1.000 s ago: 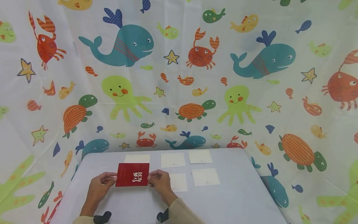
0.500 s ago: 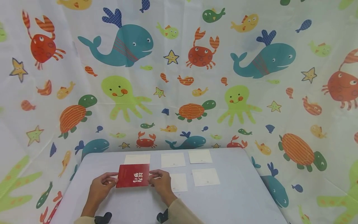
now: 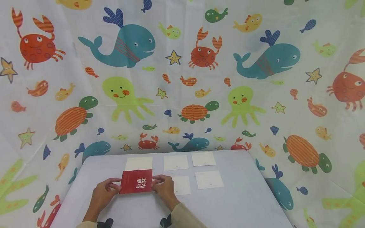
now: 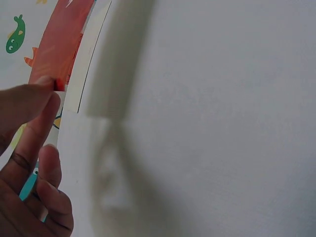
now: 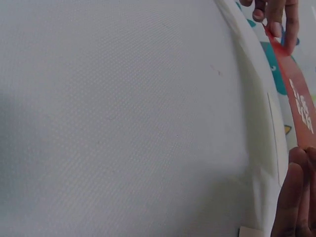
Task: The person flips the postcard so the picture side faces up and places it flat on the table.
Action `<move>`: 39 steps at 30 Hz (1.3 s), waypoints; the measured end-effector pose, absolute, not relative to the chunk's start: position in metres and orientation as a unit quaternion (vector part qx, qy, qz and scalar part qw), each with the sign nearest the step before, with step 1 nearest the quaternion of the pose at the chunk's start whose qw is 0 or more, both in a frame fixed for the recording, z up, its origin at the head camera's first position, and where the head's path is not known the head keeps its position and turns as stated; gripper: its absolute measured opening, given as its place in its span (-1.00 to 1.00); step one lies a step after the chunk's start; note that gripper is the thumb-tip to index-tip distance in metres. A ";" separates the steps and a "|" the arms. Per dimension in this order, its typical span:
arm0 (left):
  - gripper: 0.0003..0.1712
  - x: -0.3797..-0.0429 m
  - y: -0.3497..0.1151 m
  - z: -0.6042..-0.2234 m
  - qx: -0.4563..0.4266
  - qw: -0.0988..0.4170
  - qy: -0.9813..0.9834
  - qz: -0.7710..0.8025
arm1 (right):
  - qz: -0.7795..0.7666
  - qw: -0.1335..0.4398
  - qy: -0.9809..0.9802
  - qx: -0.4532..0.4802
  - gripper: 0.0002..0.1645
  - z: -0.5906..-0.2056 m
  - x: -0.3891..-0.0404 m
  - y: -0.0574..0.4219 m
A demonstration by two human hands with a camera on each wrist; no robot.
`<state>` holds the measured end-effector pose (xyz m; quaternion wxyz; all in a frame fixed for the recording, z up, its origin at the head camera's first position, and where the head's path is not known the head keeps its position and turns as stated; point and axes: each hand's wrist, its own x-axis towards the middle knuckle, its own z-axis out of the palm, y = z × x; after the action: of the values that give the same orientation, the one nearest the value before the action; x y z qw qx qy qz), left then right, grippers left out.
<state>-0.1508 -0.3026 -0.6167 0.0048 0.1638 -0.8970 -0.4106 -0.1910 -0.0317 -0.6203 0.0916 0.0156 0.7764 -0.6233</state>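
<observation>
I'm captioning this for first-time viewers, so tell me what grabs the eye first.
Probably the sea-creature cloth filling most of the head view, behind the table. Next comes the white-lettered red card, held above the table's left side between the left grip and the right grip.

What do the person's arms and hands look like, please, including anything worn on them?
The left hand and right hand are bare, without gloves. Both arms wear plain beige sleeves, and a small dark, rounded piece shows beside each sleeve; its exact nature is unclear.
</observation>
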 end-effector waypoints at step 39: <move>-0.56 -0.155 -0.294 -0.631 0.162 -0.026 -0.923 -0.349 | -0.569 0.087 0.817 0.019 -0.70 -0.636 -0.194 -0.040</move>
<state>-0.1548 -0.2938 -0.6310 -0.0258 0.1618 -0.9228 -0.3486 -0.1943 -0.0396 -0.6365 0.0873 0.0188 0.8174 -0.5690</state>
